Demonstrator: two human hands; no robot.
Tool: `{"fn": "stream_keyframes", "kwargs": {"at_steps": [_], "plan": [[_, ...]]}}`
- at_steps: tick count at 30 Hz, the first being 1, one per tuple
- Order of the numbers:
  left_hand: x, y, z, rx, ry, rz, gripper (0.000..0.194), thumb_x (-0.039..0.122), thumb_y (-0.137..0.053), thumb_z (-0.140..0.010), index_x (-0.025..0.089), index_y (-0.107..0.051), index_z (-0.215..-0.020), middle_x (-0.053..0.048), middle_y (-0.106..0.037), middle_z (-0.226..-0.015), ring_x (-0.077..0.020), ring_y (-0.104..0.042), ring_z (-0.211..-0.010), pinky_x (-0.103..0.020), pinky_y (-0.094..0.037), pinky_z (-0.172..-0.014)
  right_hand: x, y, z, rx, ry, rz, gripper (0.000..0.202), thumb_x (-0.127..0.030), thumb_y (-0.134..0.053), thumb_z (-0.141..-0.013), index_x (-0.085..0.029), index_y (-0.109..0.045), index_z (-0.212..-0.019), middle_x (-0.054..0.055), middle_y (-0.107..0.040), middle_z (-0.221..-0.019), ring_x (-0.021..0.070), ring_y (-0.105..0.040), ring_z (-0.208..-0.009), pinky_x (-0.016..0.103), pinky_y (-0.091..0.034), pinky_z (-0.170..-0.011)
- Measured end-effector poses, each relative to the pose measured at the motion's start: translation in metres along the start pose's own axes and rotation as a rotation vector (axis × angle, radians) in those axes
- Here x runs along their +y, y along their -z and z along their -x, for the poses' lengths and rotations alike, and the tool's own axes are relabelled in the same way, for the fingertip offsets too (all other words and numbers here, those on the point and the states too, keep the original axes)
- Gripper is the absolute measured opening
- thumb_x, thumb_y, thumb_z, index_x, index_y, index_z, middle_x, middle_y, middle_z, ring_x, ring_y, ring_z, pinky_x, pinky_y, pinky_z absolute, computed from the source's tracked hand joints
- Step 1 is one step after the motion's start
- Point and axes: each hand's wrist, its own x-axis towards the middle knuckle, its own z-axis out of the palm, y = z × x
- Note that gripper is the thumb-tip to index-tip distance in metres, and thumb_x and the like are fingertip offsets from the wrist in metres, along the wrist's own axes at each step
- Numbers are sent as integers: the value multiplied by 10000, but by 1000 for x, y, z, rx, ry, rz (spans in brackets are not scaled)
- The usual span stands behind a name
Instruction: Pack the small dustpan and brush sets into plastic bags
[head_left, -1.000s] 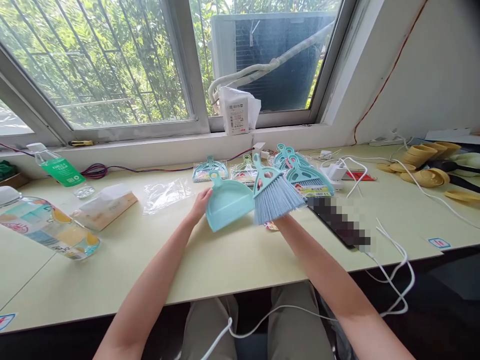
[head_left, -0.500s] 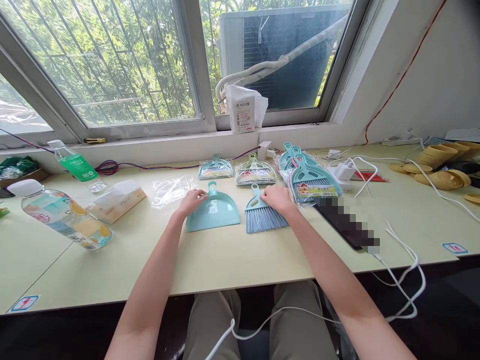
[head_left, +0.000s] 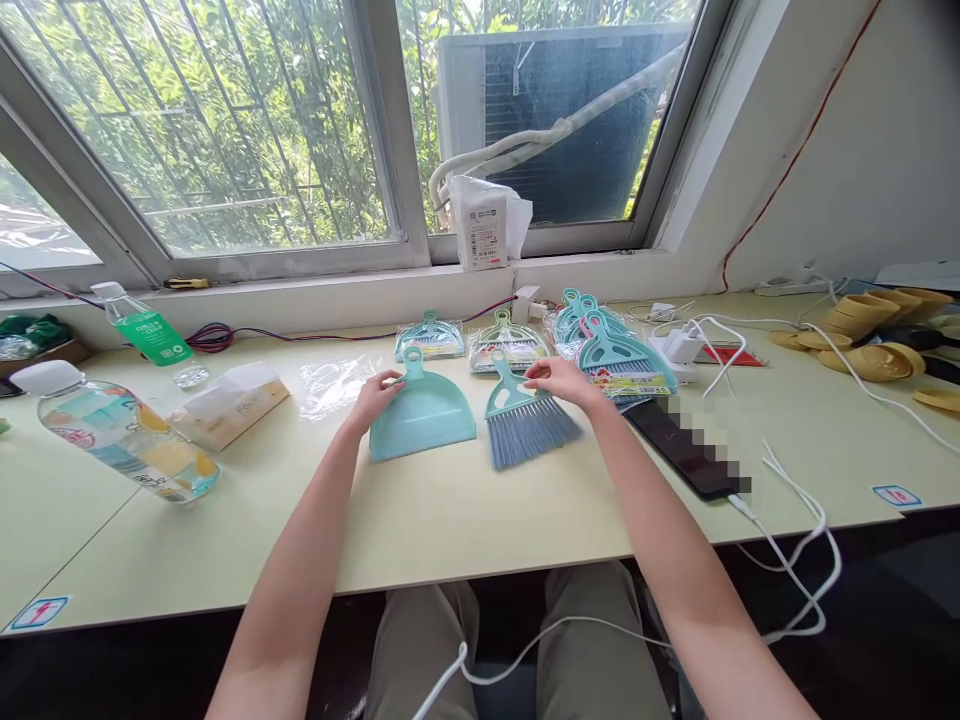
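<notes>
A pale teal dustpan (head_left: 424, 415) rests on the table in the middle of the head view, its handle end looking slightly raised. My left hand (head_left: 377, 395) pinches its upper left edge. To the right is a matching hand brush (head_left: 529, 425) with grey-blue bristles fanned toward me. My right hand (head_left: 561, 382) grips the upper right side of the brush head, thumb and fingers closed on it. Behind these lie bagged dustpan-and-brush sets, one teal (head_left: 430, 337) and one greenish (head_left: 508, 345). Several more teal sets (head_left: 622, 360) are piled at the right.
Left of me are a large drink bottle (head_left: 124, 435), a green-labelled bottle (head_left: 154, 335), a tissue pack (head_left: 231, 405) and a clear plastic wrapper (head_left: 337, 385). A black phone (head_left: 679, 445) with a white cable (head_left: 814, 520) lies at right, near yellow tape rolls (head_left: 874, 325).
The handle end of the dustpan has lifted slightly. The brush has turned a little, its handle moving left and upward, while my right hand stays on it.
</notes>
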Motion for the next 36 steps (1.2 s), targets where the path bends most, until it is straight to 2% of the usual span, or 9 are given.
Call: {"fn": "stream_keyframes", "kwargs": {"at_steps": [3,7,12,16,19,22,24,31,36], "plan": [[8,-3,4,1,30,193,512,580,-705,-607,203,-665,-951,-46,-671,-765,-185,-588,-645,-283,-436,-597,-10,11,4,-49,99,-408,374,-439,-756,-641,-159,-697,-881,78,-710,-886,184,-646,-788,278,-461,-658],[25,-25,16,-171,24,356,491,590,-685,-655,183,-692,-929,-74,-697,-853,-222,-631,-765,-294,-472,-656,-30,-7,6,64,138,-560,395,-462,-753,-630,-163,-689,-879,77,-713,-881,192,-649,-803,280,-467,-652],[48,-55,36,-416,-40,364,501,604,-628,-728,177,-703,-979,-82,-699,-900,-244,-627,-845,-301,-477,-683,-50,-48,13,183,165,-196,168,-362,-694,-737,-196,-676,-755,32,-706,-791,165,-615,-703,312,-461,-717],[54,-62,43,-450,-90,341,502,569,-636,-740,183,-684,-1057,-75,-691,-955,-245,-619,-902,-314,-476,-748,-58,-58,23,291,201,127,129,-337,-652,-799,-220,-658,-746,42,-681,-841,224,-586,-924,329,-444,-778],[56,-60,43,-436,-105,354,516,529,-674,-723,191,-665,-1112,-81,-683,-1011,-269,-608,-973,-334,-474,-796,-58,-58,24,328,280,172,139,-328,-637,-814,-219,-648,-901,75,-642,-1046,249,-523,-1094,351,-429,-872],[59,-57,44,-465,-138,365,508,486,-709,-704,210,-656,-1127,-79,-675,-1060,-279,-597,-1019,-342,-470,-828,-51,-58,20,200,282,25,375,-312,-609,-829,-242,-546,-1191,70,-604,-1207,232,-540,-1127,345,-436,-894],[60,-57,44,-494,-151,340,471,460,-725,-692,212,-663,-1088,-68,-672,-1069,-267,-599,-1014,-330,-467,-826,-47,-57,16,86,226,-90,448,-322,-600,-828,-252,-513,-1261,59,-620,-1219,228,-564,-1121,339,-442,-894],[54,-60,42,-446,-51,249,394,501,-704,-683,185,-645,-912,-34,-653,-853,-204,-611,-780,-275,-438,-643,-45,-50,13,-302,73,-537,319,-343,-616,-766,-178,-709,-1024,42,-720,-984,202,-645,-893,304,-471,-805],[56,-61,44,-443,-34,323,372,526,-681,-700,198,-603,-857,1,-616,-738,-157,-576,-653,-246,-392,-562,-48,-54,14,-317,12,-752,323,-324,-671,-706,-160,-732,-977,38,-725,-894,154,-634,-784,269,-463,-771]]}}
